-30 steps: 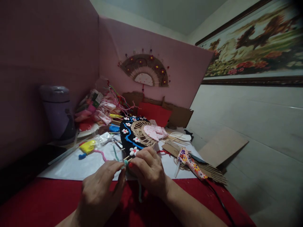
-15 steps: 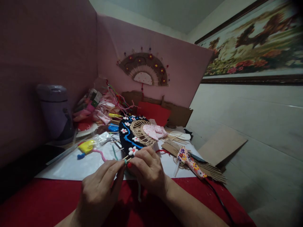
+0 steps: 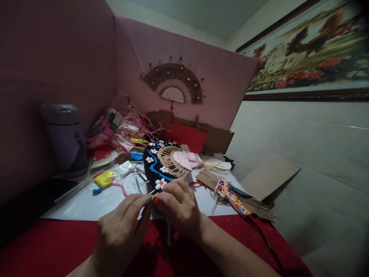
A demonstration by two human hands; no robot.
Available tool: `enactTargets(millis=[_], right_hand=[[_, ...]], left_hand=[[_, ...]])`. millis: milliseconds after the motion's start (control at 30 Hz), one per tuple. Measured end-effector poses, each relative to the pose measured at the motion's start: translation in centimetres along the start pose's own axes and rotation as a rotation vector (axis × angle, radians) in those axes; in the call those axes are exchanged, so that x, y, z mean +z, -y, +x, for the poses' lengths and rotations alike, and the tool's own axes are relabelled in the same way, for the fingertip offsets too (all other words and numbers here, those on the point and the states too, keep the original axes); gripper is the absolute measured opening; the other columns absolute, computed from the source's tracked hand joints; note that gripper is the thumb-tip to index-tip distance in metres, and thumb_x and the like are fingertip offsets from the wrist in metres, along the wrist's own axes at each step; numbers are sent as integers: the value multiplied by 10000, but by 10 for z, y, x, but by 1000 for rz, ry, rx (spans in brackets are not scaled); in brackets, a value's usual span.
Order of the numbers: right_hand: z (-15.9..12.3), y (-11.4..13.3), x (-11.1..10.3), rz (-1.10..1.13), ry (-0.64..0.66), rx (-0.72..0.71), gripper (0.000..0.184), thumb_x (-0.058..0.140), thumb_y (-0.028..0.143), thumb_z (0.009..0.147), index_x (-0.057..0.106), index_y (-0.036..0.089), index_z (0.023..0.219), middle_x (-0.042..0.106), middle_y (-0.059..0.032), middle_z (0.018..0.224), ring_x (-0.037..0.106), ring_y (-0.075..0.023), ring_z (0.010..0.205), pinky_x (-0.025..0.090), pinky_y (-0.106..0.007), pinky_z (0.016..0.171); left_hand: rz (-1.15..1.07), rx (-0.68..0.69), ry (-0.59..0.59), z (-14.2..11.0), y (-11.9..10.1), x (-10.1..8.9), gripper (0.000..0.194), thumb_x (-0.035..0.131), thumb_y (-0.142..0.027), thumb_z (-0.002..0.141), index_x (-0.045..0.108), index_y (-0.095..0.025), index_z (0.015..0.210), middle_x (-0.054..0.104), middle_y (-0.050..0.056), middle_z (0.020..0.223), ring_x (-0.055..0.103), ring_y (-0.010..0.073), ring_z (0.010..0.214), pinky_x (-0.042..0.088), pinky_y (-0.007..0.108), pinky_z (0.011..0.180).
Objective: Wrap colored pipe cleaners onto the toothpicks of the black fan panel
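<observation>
A black craft fan (image 3: pixel 148 169) lies on white paper, trimmed with white clay flowers, a wavy blue line and thin wooden sticks along its edge. My left hand (image 3: pixel 123 221) pinches a bit of green pipe cleaner (image 3: pixel 152 197) against a stick (image 3: pixel 153 191) at the fan's near end. Close beside it, my right hand (image 3: pixel 180 206) has its fingers closed over that end of the fan, partly covering it. A small red ball (image 3: pixel 156 201) shows by the right fingertips. A pale green pipe cleaner tail (image 3: pixel 168 234) hangs below the hands.
A patterned hot glue gun (image 3: pixel 230 196) with a cord rests on cardboard at the right. Yellow clay (image 3: pixel 104 179) in plastic and a purple tumbler (image 3: pixel 66 140) stand left. Another fan (image 3: pixel 175 82) is on the pink panel behind. Red cloth (image 3: pixel 57 246) covers the near table.
Both hands stay at the fan's near end. My left fingertips have shifted slightly around the green pipe cleaner, which shows less now. The whole view has moved a little.
</observation>
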State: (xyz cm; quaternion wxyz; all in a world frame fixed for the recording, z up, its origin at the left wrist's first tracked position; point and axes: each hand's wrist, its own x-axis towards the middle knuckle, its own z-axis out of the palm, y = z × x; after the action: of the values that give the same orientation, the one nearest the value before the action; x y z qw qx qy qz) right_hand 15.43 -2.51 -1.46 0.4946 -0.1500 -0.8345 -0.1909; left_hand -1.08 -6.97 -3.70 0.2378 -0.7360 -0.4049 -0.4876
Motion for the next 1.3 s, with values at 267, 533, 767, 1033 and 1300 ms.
enactTargets(millis=[267,533,767,1033,1300], right_hand=[[1,0,0,-10,-4,-10,49,556,124,833,599,145,848,600,-54,797,519,-159,802,474,-290,730],[1,0,-1,-8,-2,2,46,565,122,825,602,150,824,604,-51,798,512,-161,787,476,-291,722],[2,2,-1,-17,17,20,69,548,127,835,603,156,807,606,-50,795,509,-161,774,476,-297,719],[3,4,-2,-29,30,28,92,534,140,850,610,149,800,597,-53,777,513,-161,777,470,-295,726],[2,3,-1,-32,27,29,75,544,147,844,614,154,814,600,-46,779,510,-157,774,472,-292,727]], left_hand=[[0,-60,26,0,1,1,81,534,-156,834,566,-183,904,675,14,783,646,126,698,495,209,603],[2,-90,44,4,-2,-2,52,526,-172,835,551,-186,878,648,1,738,612,112,627,480,208,564],[10,-88,34,2,0,0,36,541,-181,822,554,-189,855,638,-6,712,594,105,599,468,205,548],[4,-87,16,3,-2,0,61,547,-172,820,566,-188,876,656,-7,725,612,104,602,472,204,564],[0,-47,23,3,-1,-1,88,567,-150,821,574,-171,906,671,15,785,639,125,704,479,214,625]])
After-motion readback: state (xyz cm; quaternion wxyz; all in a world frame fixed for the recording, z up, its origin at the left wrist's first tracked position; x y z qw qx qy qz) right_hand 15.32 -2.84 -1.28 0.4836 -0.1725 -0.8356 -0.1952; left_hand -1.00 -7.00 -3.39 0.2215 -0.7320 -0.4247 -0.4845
